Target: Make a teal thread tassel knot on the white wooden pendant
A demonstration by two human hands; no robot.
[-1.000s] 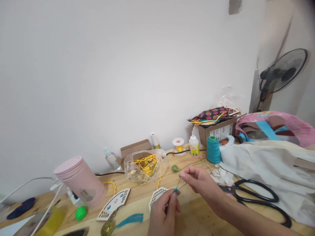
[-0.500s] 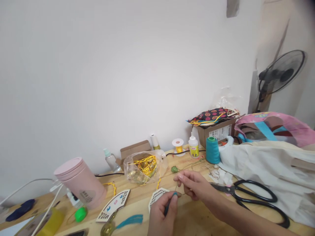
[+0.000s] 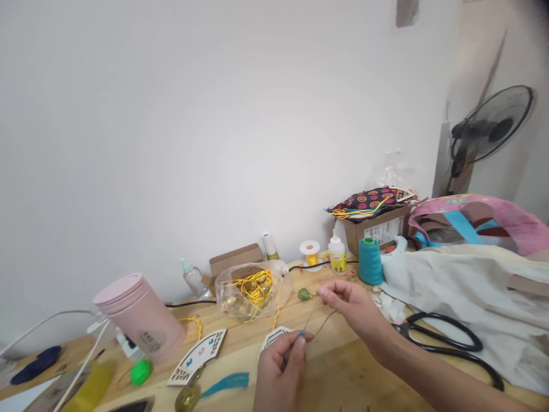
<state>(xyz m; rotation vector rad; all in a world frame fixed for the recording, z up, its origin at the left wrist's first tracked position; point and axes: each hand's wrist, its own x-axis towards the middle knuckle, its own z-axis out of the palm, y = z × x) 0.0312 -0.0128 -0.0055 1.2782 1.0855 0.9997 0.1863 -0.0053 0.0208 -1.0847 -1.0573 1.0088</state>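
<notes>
Near the table's front, my left hand [image 3: 283,366] pinches a small blue bundle [image 3: 302,335] between thumb and forefinger; most of it is hidden by the fingers. A thin olive cord [image 3: 325,324] runs from there up to my right hand [image 3: 345,300], whose thumb and forefinger are closed on it. Just left of my right fingertips lies a green ball of cord [image 3: 305,294]. Behind my left hand, a pale latticed piece [image 3: 274,336] is partly covered. Black-handled scissors [image 3: 446,337] lie beyond my right wrist, their blades mostly hidden by it.
A pink canister [image 3: 139,317], a latticed fan piece [image 3: 198,357] and a blue tassel [image 3: 226,384] are on the left. Behind my hands stand a plastic bag of yellow cords [image 3: 253,289], a glue bottle [image 3: 337,254] and a teal thread cone [image 3: 370,261]. White cloth [image 3: 463,286] covers the right.
My right hand has moved up and away from my left hand, drawing the cord out into a longer visible stretch. My left hand has shifted slightly left.
</notes>
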